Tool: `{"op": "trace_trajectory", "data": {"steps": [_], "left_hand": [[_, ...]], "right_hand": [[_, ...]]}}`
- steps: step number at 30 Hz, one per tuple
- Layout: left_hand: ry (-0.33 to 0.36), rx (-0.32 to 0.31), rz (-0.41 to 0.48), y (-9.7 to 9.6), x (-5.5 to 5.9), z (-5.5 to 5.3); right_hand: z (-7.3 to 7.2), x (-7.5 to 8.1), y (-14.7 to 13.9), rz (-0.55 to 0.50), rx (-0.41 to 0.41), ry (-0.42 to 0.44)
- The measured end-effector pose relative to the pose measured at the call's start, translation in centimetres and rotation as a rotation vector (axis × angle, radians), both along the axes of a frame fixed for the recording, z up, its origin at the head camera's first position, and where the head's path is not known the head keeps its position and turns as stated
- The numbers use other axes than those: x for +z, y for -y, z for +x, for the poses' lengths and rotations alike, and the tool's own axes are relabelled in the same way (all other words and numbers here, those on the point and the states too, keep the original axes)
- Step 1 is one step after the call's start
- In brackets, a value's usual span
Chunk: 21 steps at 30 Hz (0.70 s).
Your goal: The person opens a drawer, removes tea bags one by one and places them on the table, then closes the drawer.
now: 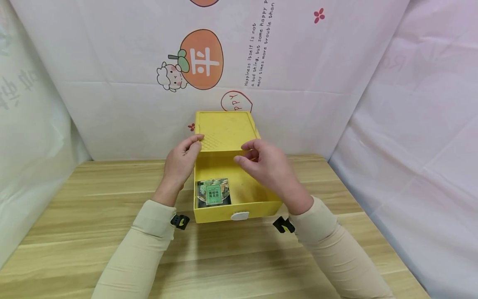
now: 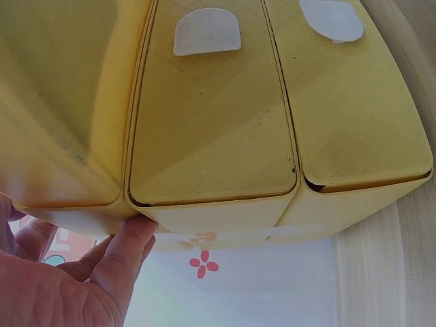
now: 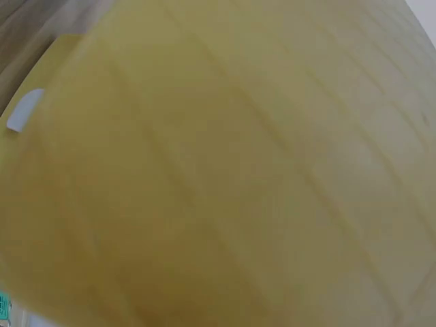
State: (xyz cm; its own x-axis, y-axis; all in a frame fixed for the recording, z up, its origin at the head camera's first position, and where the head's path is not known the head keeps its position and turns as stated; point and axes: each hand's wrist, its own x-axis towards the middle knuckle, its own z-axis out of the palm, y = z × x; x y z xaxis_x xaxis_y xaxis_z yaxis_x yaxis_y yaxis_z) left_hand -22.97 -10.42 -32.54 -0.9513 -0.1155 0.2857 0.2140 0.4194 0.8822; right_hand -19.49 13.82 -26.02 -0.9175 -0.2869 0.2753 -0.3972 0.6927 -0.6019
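A yellow drawer cabinet stands at the back of the table, its top drawer pulled out toward me. Inside that drawer, at the front left, lies a dark green printed packet with a light green label. My left hand rests its fingers at the cabinet's left side near the top front corner; in the left wrist view a finger touches the side wall. Over the drawer's right part, my right hand has thumb and index finger apart, fingertips right by the cabinet's top front edge. Nothing shows between them.
Below the pulled-out drawer are two closed drawers, the middle one and the lower one, with white tabs. A printed cloth hangs behind the wooden table. White sheets flank both sides.
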Motion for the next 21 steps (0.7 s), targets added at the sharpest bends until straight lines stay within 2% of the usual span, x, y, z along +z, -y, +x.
{"op": "trace_trajectory", "data": {"steps": [5,15,21], "left_hand": [[0.002,-0.002,0.000,0.0,0.0,0.0],[0.005,-0.001,-0.002,0.0,-0.1,-0.1],[0.001,-0.001,-0.005,0.1,-0.2,-0.1]], "right_hand": [[0.3,-0.1,0.7,0.069,0.028,0.036],[0.2,-0.6,1.9,0.240,0.084,0.174],[0.2,-0.7,2.3,0.292,0.132,0.237]]}}
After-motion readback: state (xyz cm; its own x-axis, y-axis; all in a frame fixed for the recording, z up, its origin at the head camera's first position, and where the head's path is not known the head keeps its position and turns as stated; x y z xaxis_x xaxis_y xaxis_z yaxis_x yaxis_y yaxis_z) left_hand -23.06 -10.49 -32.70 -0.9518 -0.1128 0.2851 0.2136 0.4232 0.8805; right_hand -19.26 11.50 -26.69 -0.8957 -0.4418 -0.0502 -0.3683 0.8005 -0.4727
